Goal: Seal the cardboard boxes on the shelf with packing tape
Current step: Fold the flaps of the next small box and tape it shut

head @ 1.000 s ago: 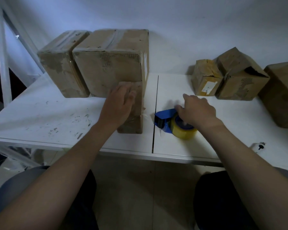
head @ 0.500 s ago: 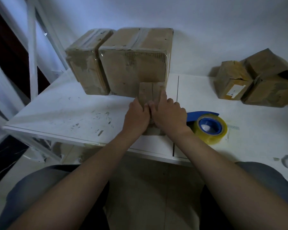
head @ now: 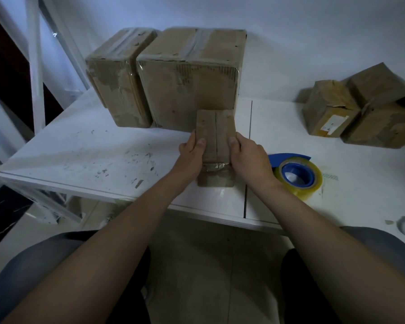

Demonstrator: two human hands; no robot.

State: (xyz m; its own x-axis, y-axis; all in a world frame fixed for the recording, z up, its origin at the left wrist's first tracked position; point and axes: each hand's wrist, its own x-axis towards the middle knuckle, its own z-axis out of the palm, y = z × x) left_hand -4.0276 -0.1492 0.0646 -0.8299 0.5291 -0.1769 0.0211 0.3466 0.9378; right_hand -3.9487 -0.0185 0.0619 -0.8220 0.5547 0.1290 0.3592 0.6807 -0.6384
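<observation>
My left hand (head: 192, 155) and right hand (head: 248, 157) clasp the small brown cardboard box (head: 214, 134) by its long sides, thumbs on top; it looks light and stiff-walled, so side grips suit.

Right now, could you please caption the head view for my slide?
Left hand and right hand grip a small cardboard box on the shelf, packing-tape dispenser beside it.

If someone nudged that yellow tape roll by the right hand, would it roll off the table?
Probably not: the tape roll lies flat on the white table, so it would likely slide. Its blue dispenser should also hinder rolling. Stood on edge, it probably would roll.
</observation>
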